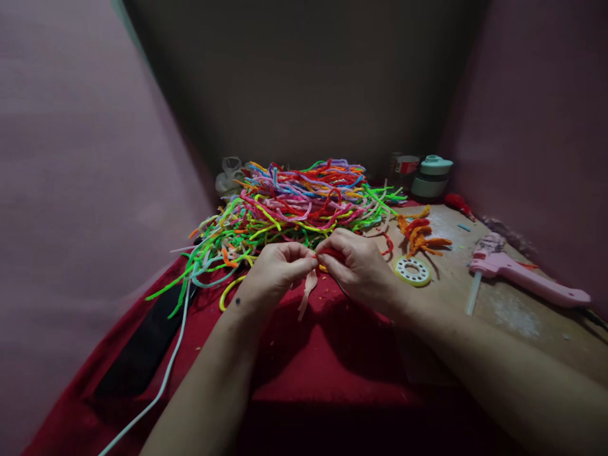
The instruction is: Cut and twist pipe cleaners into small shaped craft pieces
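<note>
My left hand [280,269] and my right hand [354,263] meet fingertip to fingertip over a red cloth [304,354]. Both are closed in a pinch on a small red fuzzy piece [332,253], part of it showing between the right thumb and forefinger. Below the fingertips hangs a pale peach strip [308,290] with thin ends; what it is fixed to is hidden. Just beyond the hands lies a big tangled heap of coloured fuzzy stems [304,196].
On a brown board [513,323] at right lie a pink glue gun [527,275], a white and yellow ring [412,271] and orange fuzzy pieces [420,237]. Behind stands a lidded jar [432,177]. At left, a white cable [173,367] crosses a black flat object [142,345].
</note>
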Action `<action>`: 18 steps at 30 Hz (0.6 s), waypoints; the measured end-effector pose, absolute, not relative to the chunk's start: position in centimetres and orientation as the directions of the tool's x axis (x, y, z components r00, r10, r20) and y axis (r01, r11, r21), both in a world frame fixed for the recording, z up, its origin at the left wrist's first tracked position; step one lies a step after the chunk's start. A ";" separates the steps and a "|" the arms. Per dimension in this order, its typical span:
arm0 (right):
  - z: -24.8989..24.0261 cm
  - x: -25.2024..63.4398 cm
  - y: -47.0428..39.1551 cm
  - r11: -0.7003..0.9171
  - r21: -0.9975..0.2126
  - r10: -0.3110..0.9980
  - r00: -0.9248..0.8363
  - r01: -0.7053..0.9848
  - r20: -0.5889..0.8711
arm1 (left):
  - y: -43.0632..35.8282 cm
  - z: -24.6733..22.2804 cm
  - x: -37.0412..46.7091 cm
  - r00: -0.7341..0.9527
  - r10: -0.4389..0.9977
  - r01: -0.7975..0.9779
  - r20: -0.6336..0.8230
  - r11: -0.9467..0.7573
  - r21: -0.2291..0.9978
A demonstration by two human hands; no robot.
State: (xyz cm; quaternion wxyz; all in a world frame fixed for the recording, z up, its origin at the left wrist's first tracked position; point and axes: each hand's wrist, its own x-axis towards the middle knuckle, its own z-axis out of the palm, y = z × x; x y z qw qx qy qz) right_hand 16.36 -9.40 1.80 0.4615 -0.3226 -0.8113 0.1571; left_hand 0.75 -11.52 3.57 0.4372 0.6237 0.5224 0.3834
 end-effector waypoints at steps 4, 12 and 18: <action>2.1 16.1 -9.6 0.620 -0.654 0.783 -0.284 0.433 0.554 | -11.6 2.5 1.5 0.165 0.858 0.745 0.487 -0.432 0.508; 1.5 16.1 -8.8 -0.040 -0.999 0.947 -0.319 -0.030 -0.028 | -12.2 1.6 2.8 0.550 0.504 0.834 0.666 -0.371 -0.408; 1.9 15.9 -9.0 -0.033 -0.982 0.943 -0.331 -0.188 0.032 | -11.6 0.8 2.5 0.293 0.597 0.905 0.747 -0.426 -0.015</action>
